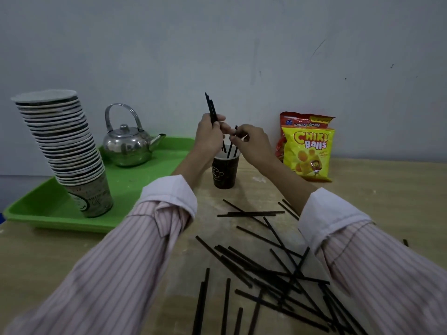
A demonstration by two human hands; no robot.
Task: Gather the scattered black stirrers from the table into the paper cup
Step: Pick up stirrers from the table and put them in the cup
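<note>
Hands (208, 131) (251, 139) two; cup (225, 172) one; stirrers (273, 269) many.

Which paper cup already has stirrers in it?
The lone dark cup on the bare table under both hands, with stirrers standing inside. The cup stack on the green tray has none.

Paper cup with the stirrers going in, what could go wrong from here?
1. The paper cup stands free and looks light; both hands, left and right, work right above its rim, so a knock might tip it.
2. The left hand's stirrers stick up loosely and could slip.
3. The sleeves hang over the scattered stirrers and may sweep some off the table.
</note>
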